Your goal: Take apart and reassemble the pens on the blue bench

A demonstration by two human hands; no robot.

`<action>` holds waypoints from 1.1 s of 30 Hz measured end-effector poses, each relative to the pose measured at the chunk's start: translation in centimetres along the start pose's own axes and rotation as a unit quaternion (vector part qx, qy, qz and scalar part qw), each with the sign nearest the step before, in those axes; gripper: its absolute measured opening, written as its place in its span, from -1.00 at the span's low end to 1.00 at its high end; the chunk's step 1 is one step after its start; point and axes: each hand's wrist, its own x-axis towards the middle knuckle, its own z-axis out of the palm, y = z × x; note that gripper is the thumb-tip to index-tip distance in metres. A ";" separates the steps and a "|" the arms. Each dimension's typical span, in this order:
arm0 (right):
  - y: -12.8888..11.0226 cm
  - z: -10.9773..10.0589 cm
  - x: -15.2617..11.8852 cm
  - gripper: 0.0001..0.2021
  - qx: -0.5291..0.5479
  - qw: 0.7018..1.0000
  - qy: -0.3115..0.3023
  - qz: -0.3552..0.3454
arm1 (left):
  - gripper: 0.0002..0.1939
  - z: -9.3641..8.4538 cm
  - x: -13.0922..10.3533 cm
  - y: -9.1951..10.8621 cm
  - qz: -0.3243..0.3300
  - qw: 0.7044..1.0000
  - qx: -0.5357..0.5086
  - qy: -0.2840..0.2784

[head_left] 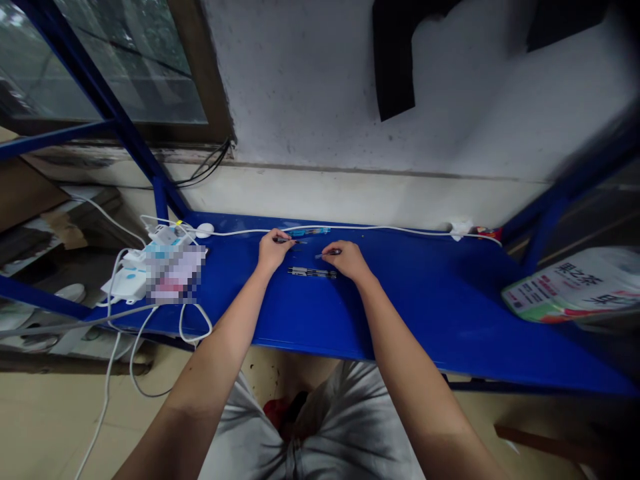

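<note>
Over the middle of the blue table, my left hand (275, 250) pinches a thin dark pen part (281, 239), its clear tip pointing right. My right hand (347, 258) is closed on a second slim piece (320, 255), dark at one end and clear at the end pointing left. A gap separates the two pieces. Below them, black and clear pens (312, 273) lie side by side on the table. Light blue pens (310, 232) lie behind my hands, near the white cable. The fine details of the held pieces are too small to tell.
A white cable (390, 228) runs along the back edge of the blue table (425, 293). At the left are white power strips (131, 277) with tangled cords and a blurred-out flat item. A large labelled bottle (570, 285) lies at the right; a crumpled white tissue (461, 230) sits at the back.
</note>
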 end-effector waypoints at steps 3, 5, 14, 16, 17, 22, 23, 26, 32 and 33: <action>0.4 0.6 0.5 -0.89 -0.042 0.999 -0.007 -0.020 | -0.74 0.4 -0.5 0.5 -0.003 0.999 -0.010 -0.035; 0.4 1.1 0.7 -0.86 -0.056 0.998 -0.019 -0.027 | -0.73 0.5 -0.8 0.8 -0.007 0.998 -0.016 -0.057; -0.1 1.5 0.9 -0.74 -0.067 0.990 0.061 -0.105 | -0.63 0.9 -1.4 2.6 -0.015 0.988 -0.111 -0.108; -0.4 1.3 0.8 -0.72 -0.063 0.988 0.056 -0.127 | -0.61 1.0 -1.7 3.2 -0.013 0.983 -0.133 -0.127; -0.5 1.3 0.7 -0.75 -0.059 0.988 0.049 -0.133 | -0.60 1.1 -1.8 3.5 -0.013 0.981 -0.141 -0.134; 0.2 0.9 0.9 -0.83 -0.025 0.992 0.042 -0.120 | -0.63 1.1 -1.7 3.7 -0.014 0.984 -0.126 -0.125; 0.5 0.7 0.9 -0.83 -0.019 0.992 0.050 -0.111 | -0.63 0.9 -1.6 3.6 -0.015 0.986 -0.129 -0.106; 1.7 0.2 1.0 -0.85 -0.008 0.994 0.077 -0.081 | -0.62 0.4 -1.0 3.3 -0.025 0.985 -0.161 -0.053; 2.3 0.0 0.9 -0.86 -0.009 0.994 0.082 -0.072 | -0.75 0.2 -1.0 3.0 0.000 0.995 -0.072 -0.076; 2.2 0.0 0.9 -0.86 -0.010 0.994 0.080 -0.073 | -0.80 0.2 -1.1 3.0 0.011 0.995 -0.032 -0.090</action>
